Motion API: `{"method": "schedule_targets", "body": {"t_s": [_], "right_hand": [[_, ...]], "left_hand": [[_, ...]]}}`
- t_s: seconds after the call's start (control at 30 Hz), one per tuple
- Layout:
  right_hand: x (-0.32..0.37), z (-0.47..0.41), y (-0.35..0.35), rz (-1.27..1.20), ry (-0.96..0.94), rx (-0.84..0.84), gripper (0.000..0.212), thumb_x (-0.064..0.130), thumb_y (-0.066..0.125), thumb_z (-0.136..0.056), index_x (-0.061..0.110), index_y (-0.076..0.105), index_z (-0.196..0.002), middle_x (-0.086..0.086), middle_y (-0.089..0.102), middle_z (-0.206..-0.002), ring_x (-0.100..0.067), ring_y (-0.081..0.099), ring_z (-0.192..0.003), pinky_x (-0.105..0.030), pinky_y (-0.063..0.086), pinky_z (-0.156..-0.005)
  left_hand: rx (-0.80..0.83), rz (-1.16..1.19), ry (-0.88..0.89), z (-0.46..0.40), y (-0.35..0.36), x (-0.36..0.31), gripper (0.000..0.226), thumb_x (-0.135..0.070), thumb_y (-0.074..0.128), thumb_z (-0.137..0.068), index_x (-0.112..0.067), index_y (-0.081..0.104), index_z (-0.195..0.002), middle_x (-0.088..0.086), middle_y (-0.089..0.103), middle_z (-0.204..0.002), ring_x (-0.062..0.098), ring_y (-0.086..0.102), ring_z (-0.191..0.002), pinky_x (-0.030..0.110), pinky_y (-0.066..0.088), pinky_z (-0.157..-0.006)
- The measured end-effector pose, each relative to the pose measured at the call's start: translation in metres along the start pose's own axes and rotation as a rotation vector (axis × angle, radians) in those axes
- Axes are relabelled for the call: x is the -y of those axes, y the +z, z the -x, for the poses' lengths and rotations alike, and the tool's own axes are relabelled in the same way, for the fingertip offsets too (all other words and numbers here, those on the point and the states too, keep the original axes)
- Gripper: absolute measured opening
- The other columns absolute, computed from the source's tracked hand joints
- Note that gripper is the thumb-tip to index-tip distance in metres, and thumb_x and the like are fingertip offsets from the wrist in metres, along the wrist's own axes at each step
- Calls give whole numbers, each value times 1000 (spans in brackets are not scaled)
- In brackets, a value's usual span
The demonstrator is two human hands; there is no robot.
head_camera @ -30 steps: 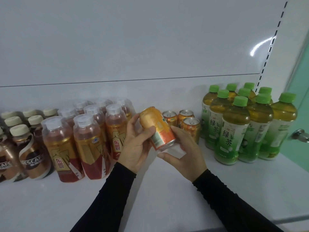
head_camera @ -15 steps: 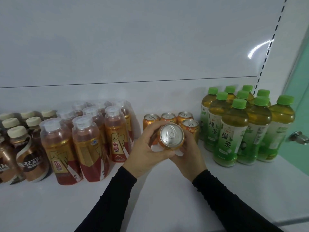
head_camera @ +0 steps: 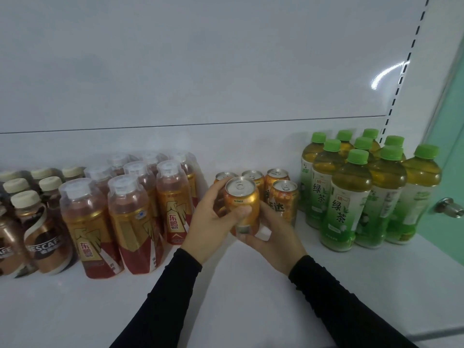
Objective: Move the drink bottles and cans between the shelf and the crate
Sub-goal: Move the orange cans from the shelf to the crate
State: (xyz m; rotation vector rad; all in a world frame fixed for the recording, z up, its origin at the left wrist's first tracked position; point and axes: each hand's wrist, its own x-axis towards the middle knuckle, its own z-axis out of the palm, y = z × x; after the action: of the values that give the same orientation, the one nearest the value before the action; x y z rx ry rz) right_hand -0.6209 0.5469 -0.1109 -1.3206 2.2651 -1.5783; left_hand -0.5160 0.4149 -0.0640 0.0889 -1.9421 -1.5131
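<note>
While both hands (head_camera: 213, 219) hold one can (head_camera: 241, 204), four shelved (head_camera: 283, 197)

Looks like a shop to us, or a mock-up of one. We see a white metal shelf (head_camera: 251, 285) with a plain white back panel (head_camera: 200, 71) and a slotted upright (head_camera: 401, 76) at the right, the kind retail racks use. Stock is grouped by product, several deep: coffee bottles (head_camera: 44, 237) far left, red-and-gold drink bottles (head_camera: 133, 222) next, orange cans (head_camera: 285, 199) in the middle, green tea bottles (head_camera: 346, 202) on the right. Labels mostly face forward. At the right edge we see a green door (head_camera: 452, 159) with a metal knob (head_camera: 449, 207).
</note>
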Motion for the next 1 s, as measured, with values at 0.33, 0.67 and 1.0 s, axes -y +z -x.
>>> {"method": "schedule_targets", "body": {"t_s": [0.33, 0.67, 1.0], "right_hand": [[-1, 2, -1, 358, 41, 282, 89, 71, 49, -88, 22, 22, -157, 3, 27, -162, -14, 27, -146, -35, 27, -119], [18, 14, -4, 755, 170, 642, 91, 75, 30, -93, 17, 7, -159, -4, -2, -167, -24, -3, -153, -41, 3, -124], [19, 14, -2, 801, 179, 670, 90, 76, 25, -93, 19, 6, -159, -5, -3, -167, -25, -3, -154, -43, 3, -125]], "left_hand": [[-158, -115, -109, -8, -1, 26, 43, -12, 71, -92, -41, 51, -117, -25, 59, -116, -18, 57, -102, 9, 50, -85], [-98, -321, -225, -1, -2, 34, 86, -7, 76, -86, -31, 29, -153, -16, 51, -132, 8, 50, -122, 26, 42, -103], [-131, -397, -212, 0, 2, 34, 88, -15, 81, -83, -31, 30, -152, -20, 49, -126, 7, 50, -118, 27, 43, -102]]}}
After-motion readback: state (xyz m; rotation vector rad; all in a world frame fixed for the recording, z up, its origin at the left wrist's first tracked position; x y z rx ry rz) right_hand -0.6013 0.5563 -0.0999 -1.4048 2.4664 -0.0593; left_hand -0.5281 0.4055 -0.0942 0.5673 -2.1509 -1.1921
